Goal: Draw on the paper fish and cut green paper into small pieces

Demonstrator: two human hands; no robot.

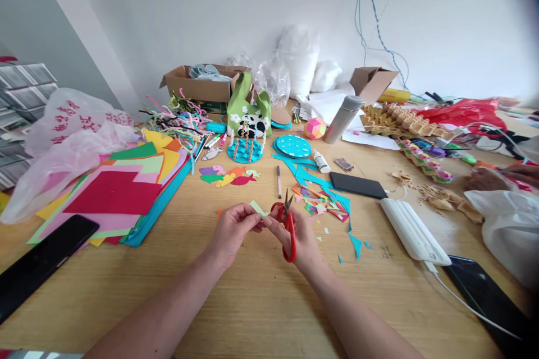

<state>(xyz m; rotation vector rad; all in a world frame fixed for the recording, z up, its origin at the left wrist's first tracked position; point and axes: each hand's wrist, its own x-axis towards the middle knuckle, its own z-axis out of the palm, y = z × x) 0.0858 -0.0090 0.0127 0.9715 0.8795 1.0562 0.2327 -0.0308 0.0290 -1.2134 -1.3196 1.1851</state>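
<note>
My left hand [231, 231] pinches a small piece of pale green paper [258, 208] near the middle of the table. Red-handled scissors [289, 235] hang on my right hand [301, 235], their blades pointing up and away, slightly parted. The thumb and a finger of my right hand also touch the paper's right end. Just beyond my hands lie a pen [278, 182] and several colourful paper fish [229, 177]. Paper scraps [322, 202] are scattered to the right of the scissors. A bit of orange paper shows beside my left hand.
Coloured paper sheets [113, 190] and a black phone [46, 261] are at the left. Behind stand a green panda bag [249, 115], a glue bottle [321, 161] and a grey flask [343, 119]. A white power strip [415, 230] lies right, near another person's hand [490, 178].
</note>
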